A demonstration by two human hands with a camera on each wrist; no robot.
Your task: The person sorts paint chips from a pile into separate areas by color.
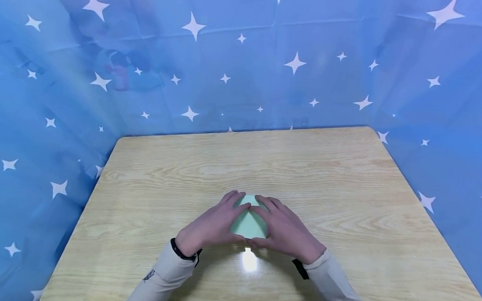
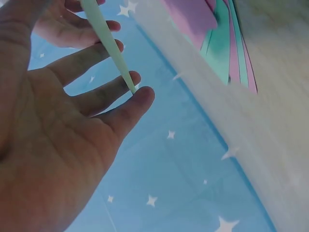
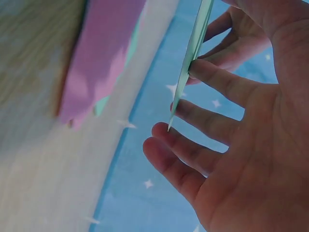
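Note:
Both hands hold a sheet of mint-green paper (image 1: 249,225) between them, close over the middle front of the table. My left hand (image 1: 217,221) grips its left side, with the index finger lying over the top and the thumb at the near edge. From the other side my right hand (image 1: 284,228) holds it the same way, the two hands' fingertips meeting. The left wrist view shows the sheet (image 2: 108,43) nearly edge-on against the fingertips. Pink and green papers (image 2: 219,55) are fanned near the hands there; pink paper (image 3: 99,58) also shows in the right wrist view.
The light wood-grain table (image 1: 163,178) has rounded far corners. A blue cloth (image 1: 247,92) with white stars hangs behind it and along both sides. Bright light reflects off the tabletop just in front of the hands.

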